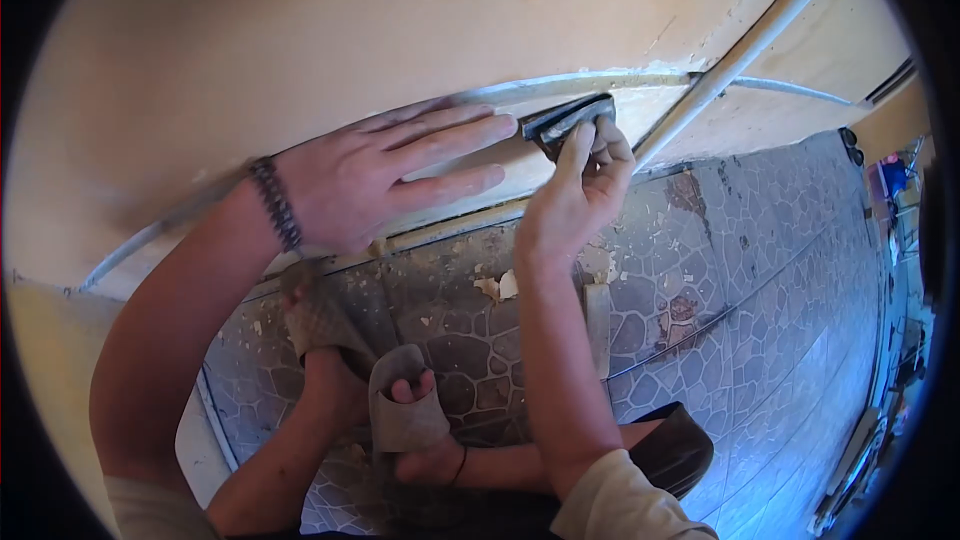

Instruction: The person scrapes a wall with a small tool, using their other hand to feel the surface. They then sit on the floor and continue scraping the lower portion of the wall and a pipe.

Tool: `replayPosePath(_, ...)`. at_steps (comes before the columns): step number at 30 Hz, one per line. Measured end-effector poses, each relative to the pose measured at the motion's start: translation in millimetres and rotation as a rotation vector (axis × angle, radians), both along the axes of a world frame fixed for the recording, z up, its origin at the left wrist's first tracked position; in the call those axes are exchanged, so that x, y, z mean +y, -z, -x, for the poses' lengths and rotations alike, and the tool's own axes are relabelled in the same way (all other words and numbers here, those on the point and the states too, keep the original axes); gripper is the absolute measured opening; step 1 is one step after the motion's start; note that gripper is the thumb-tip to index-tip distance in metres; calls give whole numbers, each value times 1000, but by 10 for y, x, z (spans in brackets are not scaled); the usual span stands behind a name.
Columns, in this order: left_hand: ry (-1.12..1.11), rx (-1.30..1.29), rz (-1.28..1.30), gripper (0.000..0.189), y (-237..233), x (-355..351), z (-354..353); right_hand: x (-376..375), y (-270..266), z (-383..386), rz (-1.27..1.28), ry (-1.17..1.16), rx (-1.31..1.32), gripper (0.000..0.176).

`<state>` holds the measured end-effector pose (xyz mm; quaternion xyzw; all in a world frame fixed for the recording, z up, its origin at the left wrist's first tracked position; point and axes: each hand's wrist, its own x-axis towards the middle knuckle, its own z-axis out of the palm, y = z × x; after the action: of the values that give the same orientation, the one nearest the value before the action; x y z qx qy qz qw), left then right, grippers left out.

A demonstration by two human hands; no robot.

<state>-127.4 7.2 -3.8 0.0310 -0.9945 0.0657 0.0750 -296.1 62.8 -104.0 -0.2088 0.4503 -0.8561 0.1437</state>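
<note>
My left hand lies along the lower wall, its fingers stretched out and pointing right; a dark beaded bracelet circles the wrist. In my right hand, a dark, flat, blade-like piece with a shiny edge is pinched between thumb and fingers. It rests close against the pale strip of wall under the raised trim line. The left fingertips end just short of this piece. Its exact kind I cannot tell.
A pale pipe slants down the wall to the right of my hands. Paint flakes are scattered over the stone-patterned floor. My feet, in slippers, are close below. Various items line the far right edge.
</note>
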Motion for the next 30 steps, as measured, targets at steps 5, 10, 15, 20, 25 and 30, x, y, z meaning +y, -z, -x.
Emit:
replayPosePath(5,6,69,-67,72,-21,-8,14,-195,-172,-301,-57,137,-51,38)
replayPosePath(10,98,176,-86,71,20,-99,23,-69,190,-752,-104,61,210,50)
replayPosePath(15,72,162,-352,63,96,-89,-41,-236,255,-258,-213,232,214,42)
replayPosePath(20,67,167,-250,53,82,-95,6,-151,160,-714,-64,353,583,39)
replayPosePath(25,222,291,125,61,190,-336,-71,-191,-70,-205,-234,135,126,25)
replayPosePath(30,369,436,263,54,130,-413,27,-99,162,-520,-197,150,393,41)
